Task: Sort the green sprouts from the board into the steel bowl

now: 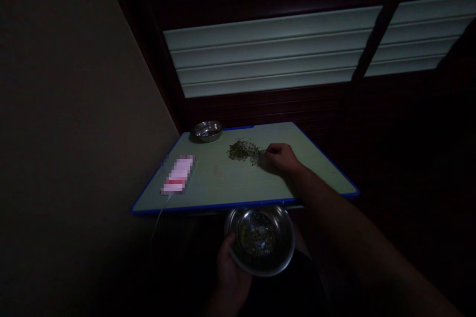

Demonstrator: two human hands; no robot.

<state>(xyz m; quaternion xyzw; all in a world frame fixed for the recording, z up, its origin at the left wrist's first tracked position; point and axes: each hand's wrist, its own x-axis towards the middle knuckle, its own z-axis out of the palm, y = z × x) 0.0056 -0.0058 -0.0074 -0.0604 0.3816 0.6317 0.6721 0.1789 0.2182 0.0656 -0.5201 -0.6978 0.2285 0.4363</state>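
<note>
My left hand (233,275) grips a steel bowl (285,240) by its left rim, just below the table's front edge. Small greenish beans or seeds (256,237) lie in the bottom of that bowl. Over the folding table (245,188), my right hand (281,156) is closed, its fingertips at the right side of a scattered pile of the same small grains (240,150). Something clear and shiny shows at those fingertips, too dim to name.
A second steel bowl (207,131) stands at the table's back left corner. Nearer, on the left, lies a lit phone (179,174) with a white cable (158,220) running off the front edge. A wall rises at left, slatted dark doors (267,52) behind.
</note>
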